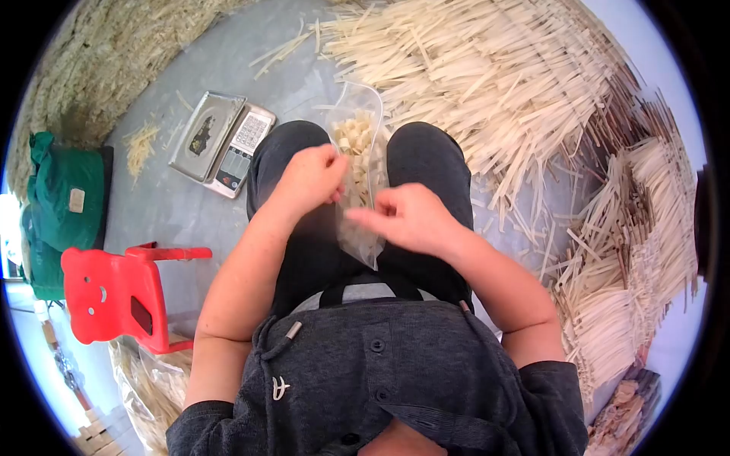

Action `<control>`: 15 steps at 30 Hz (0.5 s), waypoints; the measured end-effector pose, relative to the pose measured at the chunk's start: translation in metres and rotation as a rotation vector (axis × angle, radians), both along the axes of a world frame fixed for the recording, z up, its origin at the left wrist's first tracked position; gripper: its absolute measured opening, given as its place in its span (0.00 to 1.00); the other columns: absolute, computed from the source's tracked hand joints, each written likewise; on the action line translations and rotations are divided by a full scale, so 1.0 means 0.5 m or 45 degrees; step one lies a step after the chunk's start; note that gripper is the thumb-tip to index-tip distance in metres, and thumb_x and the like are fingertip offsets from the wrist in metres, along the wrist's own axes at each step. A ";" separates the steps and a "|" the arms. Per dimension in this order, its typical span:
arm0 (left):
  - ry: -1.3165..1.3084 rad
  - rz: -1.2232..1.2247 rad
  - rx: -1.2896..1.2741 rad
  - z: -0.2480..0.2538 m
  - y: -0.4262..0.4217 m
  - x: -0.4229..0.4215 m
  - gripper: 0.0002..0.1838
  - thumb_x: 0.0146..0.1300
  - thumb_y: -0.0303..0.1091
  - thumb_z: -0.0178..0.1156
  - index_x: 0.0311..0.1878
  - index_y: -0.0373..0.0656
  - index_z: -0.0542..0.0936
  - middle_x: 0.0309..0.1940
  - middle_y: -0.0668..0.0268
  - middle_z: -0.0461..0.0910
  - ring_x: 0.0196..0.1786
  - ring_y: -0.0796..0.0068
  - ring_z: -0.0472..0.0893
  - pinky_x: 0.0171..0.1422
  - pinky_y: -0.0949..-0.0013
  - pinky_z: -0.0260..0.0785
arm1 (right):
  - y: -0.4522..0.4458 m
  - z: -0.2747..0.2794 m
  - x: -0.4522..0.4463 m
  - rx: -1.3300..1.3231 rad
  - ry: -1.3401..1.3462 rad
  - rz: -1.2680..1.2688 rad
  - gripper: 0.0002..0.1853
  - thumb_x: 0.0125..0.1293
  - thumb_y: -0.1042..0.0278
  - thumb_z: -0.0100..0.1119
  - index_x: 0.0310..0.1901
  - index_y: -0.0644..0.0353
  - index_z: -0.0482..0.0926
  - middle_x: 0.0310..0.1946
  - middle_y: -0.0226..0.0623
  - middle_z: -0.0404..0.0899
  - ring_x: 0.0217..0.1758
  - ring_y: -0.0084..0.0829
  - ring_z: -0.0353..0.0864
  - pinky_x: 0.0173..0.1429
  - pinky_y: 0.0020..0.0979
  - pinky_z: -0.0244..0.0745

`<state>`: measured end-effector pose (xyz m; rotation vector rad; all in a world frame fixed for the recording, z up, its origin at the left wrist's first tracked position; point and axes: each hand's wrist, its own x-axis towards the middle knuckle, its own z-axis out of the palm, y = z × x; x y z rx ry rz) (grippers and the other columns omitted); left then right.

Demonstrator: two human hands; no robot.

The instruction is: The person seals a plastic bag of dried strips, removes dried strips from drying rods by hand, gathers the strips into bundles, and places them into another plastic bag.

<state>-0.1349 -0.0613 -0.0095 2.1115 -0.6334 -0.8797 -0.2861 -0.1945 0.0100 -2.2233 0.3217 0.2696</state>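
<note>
Between my knees a clear plastic bag (367, 178) stands upright, its mouth gaping at the far end. Pale, short-cut pieces (354, 139) fill much of it. My left hand (312, 181) is closed on the bag's left edge, fingers curled inward. On the opposite side, my right hand (412, 218) has its thumb at the bag's right edge, and its index finger reaches across the front. That fingertip is slightly blurred. The lower end of the bag narrows to a corner near my lap.
A digital scale (222, 144) with a metal pan sits on the floor left of my knee. Nearer stands a red chair (110, 292) with a dark phone (141, 315) on it. Large piles of pale strips (487, 83) spread ahead and right. A green bag (72, 194) is far left.
</note>
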 end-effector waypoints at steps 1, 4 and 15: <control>0.047 0.091 -0.103 0.002 -0.003 0.003 0.16 0.66 0.39 0.53 0.35 0.33 0.79 0.22 0.59 0.81 0.23 0.73 0.82 0.29 0.70 0.75 | 0.015 0.006 -0.018 -0.018 -0.022 0.036 0.35 0.54 0.28 0.60 0.19 0.62 0.78 0.17 0.42 0.78 0.23 0.43 0.80 0.33 0.39 0.75; 0.120 0.109 -0.124 -0.007 -0.026 0.023 0.14 0.65 0.37 0.53 0.34 0.34 0.79 0.23 0.61 0.81 0.24 0.74 0.82 0.28 0.71 0.75 | 0.048 0.020 -0.056 -0.151 -0.018 0.170 0.34 0.55 0.29 0.60 0.19 0.60 0.78 0.17 0.42 0.79 0.25 0.43 0.81 0.33 0.40 0.76; 0.202 0.174 -0.230 -0.018 -0.013 0.018 0.18 0.67 0.45 0.56 0.32 0.37 0.78 0.23 0.63 0.80 0.25 0.78 0.80 0.29 0.74 0.74 | 0.091 -0.029 -0.119 -0.163 -0.244 0.089 0.18 0.63 0.54 0.57 0.22 0.59 0.77 0.18 0.40 0.79 0.24 0.44 0.81 0.30 0.42 0.75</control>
